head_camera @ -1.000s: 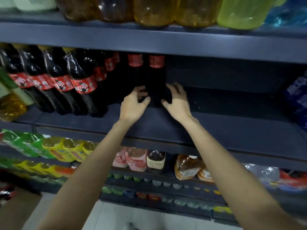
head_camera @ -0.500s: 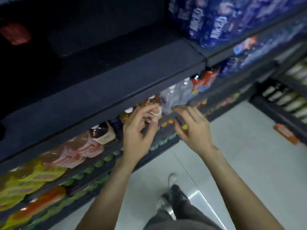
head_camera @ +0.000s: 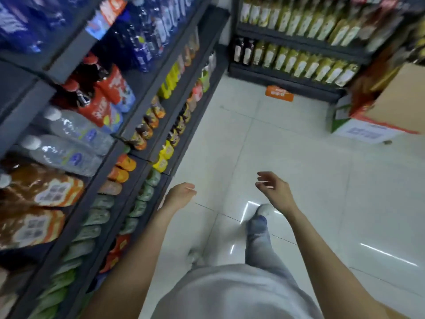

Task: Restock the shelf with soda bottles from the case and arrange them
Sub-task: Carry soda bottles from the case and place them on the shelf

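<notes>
- The left hand (head_camera: 178,198) hangs over the white tiled floor (head_camera: 310,180), just beside the bottom edge of the dark shelf unit (head_camera: 142,107); its fingers are loosely curled and it holds nothing.
- The right hand (head_camera: 274,188) is out over the floor, well apart from the shelf unit, fingers relaxed and slightly spread, also holding nothing.
- Neither hand touches a bottle or a shelf.
- A cardboard case (head_camera: 377,116) stands on the floor at the far right, near the end of a second shelf unit (head_camera: 299,49) across the aisle; what it contains cannot be made out.
- Dark soda bottles with red labels (head_camera: 96,93) lie in a wrapped pack on the left shelf unit, above clear water bottles (head_camera: 69,143).
- Blue-wrapped bottles (head_camera: 147,35) fill the shelf above them, and small orange, yellow and green bottles line the lower shelf edges.
- The second shelf unit carries rows of yellow-green bottles (head_camera: 305,63).
- An orange sign (head_camera: 279,93) lies on the floor at that unit's base.
- The person's leg in light trousers and a white shoe (head_camera: 264,209) show below the right hand.
</notes>
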Tool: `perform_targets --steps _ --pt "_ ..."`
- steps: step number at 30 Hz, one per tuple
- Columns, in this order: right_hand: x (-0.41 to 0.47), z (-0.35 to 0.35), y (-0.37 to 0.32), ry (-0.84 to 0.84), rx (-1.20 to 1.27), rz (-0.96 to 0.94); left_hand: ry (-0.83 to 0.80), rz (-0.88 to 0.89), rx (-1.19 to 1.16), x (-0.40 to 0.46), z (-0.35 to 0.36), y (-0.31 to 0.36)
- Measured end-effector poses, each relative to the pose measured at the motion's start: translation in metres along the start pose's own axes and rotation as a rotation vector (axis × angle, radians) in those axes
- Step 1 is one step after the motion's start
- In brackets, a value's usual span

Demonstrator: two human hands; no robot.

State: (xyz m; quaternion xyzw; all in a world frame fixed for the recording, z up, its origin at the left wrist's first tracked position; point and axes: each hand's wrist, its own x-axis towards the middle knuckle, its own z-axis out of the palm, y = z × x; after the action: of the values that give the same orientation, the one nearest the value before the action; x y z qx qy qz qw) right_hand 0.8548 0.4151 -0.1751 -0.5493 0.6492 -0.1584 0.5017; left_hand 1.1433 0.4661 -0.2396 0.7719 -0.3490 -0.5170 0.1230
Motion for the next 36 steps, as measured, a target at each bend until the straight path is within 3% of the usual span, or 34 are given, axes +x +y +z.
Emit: perform_targets --steps 4,7,22,26,32,36 --pt "0.047 -0.086 0.066 0.014 0.179 0.291 0.001 -0.148 -0.192 0.04 0.066 0.08" --pt "0.078 -0.155 0.103 0.031 0.22 0.402 -0.02 -0.159 -0.151 0.062 0.117 0.151" --pt "0.286 -0.48 0.186 0.196 0.124 0.479 -0.232 0.401 0.405 0.237 0.34 0.566" --pt "0.35 -0.571 0.188 0.288 0.084 0.434 -0.298 0.486 0.514 0.273 0.406 0.672" --pt "0.448 -0.687 0.2 0.406 -0.21 0.201 -0.268 0.528 0.432 0.322 0.487 0.79" --pt "0.517 -0.737 0.218 0.32 -0.77 -0.061 -0.218 0.512 0.372 0.352 0.531 0.83"
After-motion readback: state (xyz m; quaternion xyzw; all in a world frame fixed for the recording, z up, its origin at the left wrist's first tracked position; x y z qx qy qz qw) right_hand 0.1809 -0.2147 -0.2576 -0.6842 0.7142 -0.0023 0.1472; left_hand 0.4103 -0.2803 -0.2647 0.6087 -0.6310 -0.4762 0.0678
